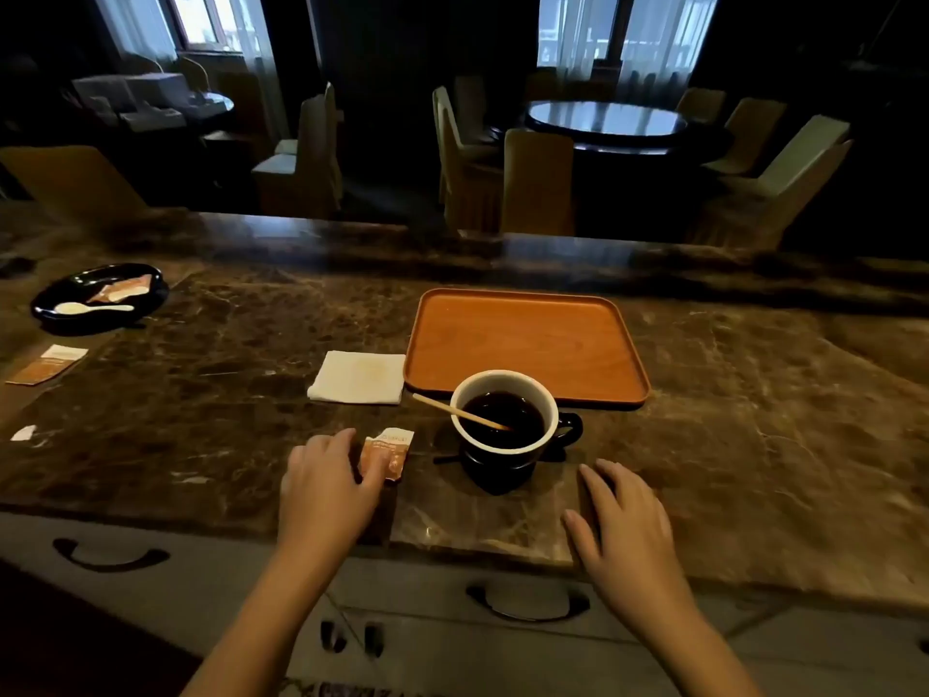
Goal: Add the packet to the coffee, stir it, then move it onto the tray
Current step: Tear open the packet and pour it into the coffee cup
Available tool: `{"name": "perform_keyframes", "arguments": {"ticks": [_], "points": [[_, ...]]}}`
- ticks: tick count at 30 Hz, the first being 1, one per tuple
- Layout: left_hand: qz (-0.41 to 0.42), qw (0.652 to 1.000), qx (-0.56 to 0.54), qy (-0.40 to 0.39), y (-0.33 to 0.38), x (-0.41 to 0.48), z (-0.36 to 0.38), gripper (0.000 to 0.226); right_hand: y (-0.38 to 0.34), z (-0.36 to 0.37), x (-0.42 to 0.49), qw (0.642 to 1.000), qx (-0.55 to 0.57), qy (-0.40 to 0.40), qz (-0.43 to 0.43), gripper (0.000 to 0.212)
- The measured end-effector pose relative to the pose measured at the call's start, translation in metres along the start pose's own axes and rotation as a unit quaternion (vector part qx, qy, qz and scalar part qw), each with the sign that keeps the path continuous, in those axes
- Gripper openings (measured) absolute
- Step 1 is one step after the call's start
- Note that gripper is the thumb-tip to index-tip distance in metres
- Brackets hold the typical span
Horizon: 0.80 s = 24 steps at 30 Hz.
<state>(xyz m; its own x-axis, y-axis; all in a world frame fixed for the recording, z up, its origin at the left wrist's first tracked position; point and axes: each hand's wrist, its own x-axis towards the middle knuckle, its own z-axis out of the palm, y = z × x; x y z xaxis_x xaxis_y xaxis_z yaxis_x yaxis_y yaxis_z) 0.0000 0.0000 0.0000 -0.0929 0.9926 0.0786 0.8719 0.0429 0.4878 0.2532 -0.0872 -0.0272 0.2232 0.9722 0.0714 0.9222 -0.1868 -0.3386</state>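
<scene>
On the marble tabletop (211,394), just left of the coffee cup (505,425), lies one torn orange packet (389,452), its print too small to read. Left hand (327,487) rests flat, fingertips touching it, gripping nothing; right hand (626,525) lies open, palm down. One stir stick (460,411) leans in the cup, beside the tray (523,339).

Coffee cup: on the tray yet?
No, the coffee cup stands on the counter just in front of the tray, which is bare.

Left hand (327,487) and right hand (626,528): bare, no rings or watch; forearms behind them uncovered, no sleeve in view.
</scene>
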Motion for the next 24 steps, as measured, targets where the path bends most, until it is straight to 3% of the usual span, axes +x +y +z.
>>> {"name": "perform_keyframes", "arguments": {"ticks": [6, 12, 19, 24], "points": [[-0.013, 1.0, 0.016, -0.008, 0.007, 0.006, 0.009, 0.039, -0.001, 0.012, -0.003, 0.994, -0.101, 0.031, -0.033, 0.058], [-0.029, 0.992, -0.121, -0.003, 0.009, -0.005, 0.011, 0.017, 0.002, 0.015, -0.002, 0.993, -0.102, 0.055, -0.037, 0.059], [-0.055, 0.933, -0.345, -0.083, 0.021, -0.039, -0.012, 0.018, -0.001, 0.02, -0.006, 0.99, -0.022, 0.13, -0.052, 0.048], [-0.047, 0.901, -0.403, -0.153, 0.041, -0.057, -0.019, 0.012, 0.0, 0.022, -0.012, 0.978, 0.055, 0.19, -0.069, 0.047]]}}
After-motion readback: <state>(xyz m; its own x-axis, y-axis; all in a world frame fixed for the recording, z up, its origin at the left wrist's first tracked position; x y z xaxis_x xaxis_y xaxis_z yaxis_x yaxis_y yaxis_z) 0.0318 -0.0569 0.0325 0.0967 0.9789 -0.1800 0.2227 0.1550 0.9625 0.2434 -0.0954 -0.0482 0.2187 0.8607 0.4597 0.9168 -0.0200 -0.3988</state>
